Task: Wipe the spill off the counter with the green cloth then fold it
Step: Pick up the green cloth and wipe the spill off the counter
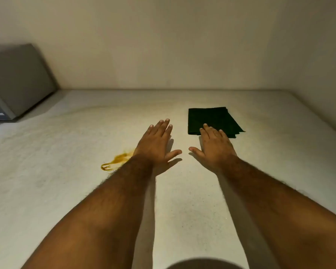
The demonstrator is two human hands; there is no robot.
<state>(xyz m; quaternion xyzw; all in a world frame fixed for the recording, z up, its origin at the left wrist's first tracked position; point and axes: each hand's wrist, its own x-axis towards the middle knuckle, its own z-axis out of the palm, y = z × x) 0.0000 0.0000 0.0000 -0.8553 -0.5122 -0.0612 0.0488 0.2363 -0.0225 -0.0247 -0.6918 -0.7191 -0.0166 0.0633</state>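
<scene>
A dark green cloth lies folded flat on the pale counter, toward the back right of centre. A yellow-orange spill sits on the counter left of centre, partly hidden by my left forearm. My left hand is stretched out flat, palm down, fingers apart, holding nothing, just right of the spill. My right hand is also flat and open, its fingertips reaching over the near edge of the cloth.
A grey appliance with knobs stands at the back left against the wall. A plain wall closes the counter at the back and on the right. A dark rounded shape shows at the bottom edge.
</scene>
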